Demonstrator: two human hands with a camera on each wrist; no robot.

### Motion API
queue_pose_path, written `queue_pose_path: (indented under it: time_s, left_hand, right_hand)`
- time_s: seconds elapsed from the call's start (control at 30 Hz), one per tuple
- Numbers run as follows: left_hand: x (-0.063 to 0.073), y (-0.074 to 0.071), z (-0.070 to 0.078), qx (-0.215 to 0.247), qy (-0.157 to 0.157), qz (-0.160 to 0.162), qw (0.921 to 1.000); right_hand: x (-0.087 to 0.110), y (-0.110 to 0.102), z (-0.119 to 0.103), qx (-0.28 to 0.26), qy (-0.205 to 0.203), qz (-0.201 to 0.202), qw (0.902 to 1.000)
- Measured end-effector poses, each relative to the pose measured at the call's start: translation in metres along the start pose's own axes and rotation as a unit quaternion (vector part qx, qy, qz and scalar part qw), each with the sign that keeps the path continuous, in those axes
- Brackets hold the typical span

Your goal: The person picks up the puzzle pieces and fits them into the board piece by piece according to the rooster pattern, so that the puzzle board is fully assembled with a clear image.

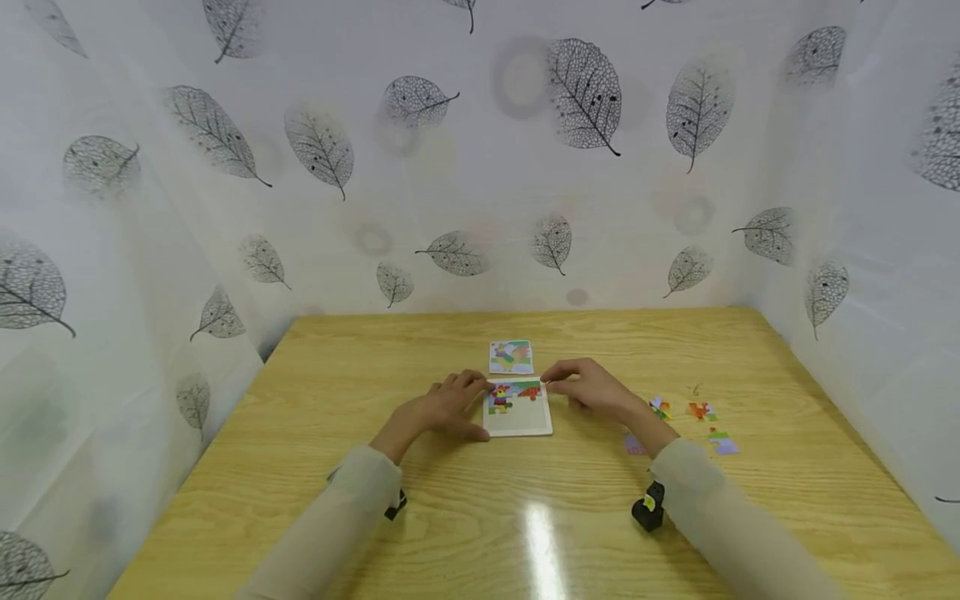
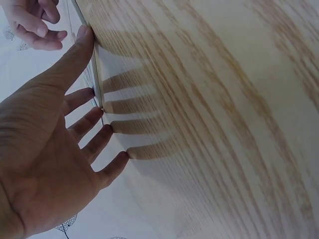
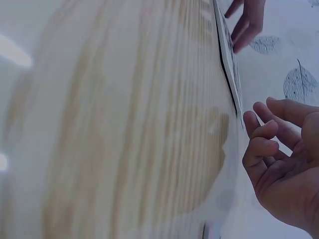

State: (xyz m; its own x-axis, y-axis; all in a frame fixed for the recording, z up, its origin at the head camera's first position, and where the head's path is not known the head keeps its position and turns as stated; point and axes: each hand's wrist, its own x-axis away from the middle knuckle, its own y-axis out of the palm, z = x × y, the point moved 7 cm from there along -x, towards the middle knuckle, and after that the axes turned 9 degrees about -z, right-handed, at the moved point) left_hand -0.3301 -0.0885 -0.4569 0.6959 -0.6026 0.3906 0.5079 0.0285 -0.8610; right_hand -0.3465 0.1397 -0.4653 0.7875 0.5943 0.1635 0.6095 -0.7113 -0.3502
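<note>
A small white puzzle tray [image 1: 531,418] lies mid-table with colourful joined pieces [image 1: 501,397] at its upper left and a red-and-green piece [image 1: 530,391] at its upper right. My left hand [image 1: 448,404] spreads along the tray's left side, thumb at the lower left corner, index finger at the upper left. In the left wrist view its thumb meets the tray's edge [image 2: 95,74] and the other fingertips touch the table. My right hand [image 1: 592,390] has its fingertips at the upper right corner. The right wrist view shows its fingers loosely bent, holding nothing visible.
Behind the tray lies a square picture card [image 1: 511,357]. To the right, several loose puzzle pieces [image 1: 702,411] are scattered on the wooden table [image 1: 360,375], partly behind the right forearm. A leaf-patterned curtain [image 1: 480,167] surrounds the table's back and sides.
</note>
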Motion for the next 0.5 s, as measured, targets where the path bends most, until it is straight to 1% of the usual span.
queue_pose_path:
  time_s: [0.17, 0.33, 0.5]
  left_hand:
    - [0.001, -0.001, 0.0, 0.004, 0.001, -0.002, 1.0]
    - [0.0, 0.0, 0.001, 0.007, 0.003, -0.005, 1.0]
    - [0.001, 0.0, 0.001, 0.006, 0.0, -0.004, 1.0]
  right_hand:
    - [0.014, -0.018, 0.008, -0.001, 0.001, 0.003, 1.0]
    - [0.03, -0.034, 0.015, 0.019, 0.004, 0.01, 0.9998]
    - [0.048, -0.051, 0.022, 0.025, 0.016, 0.019, 0.9994]
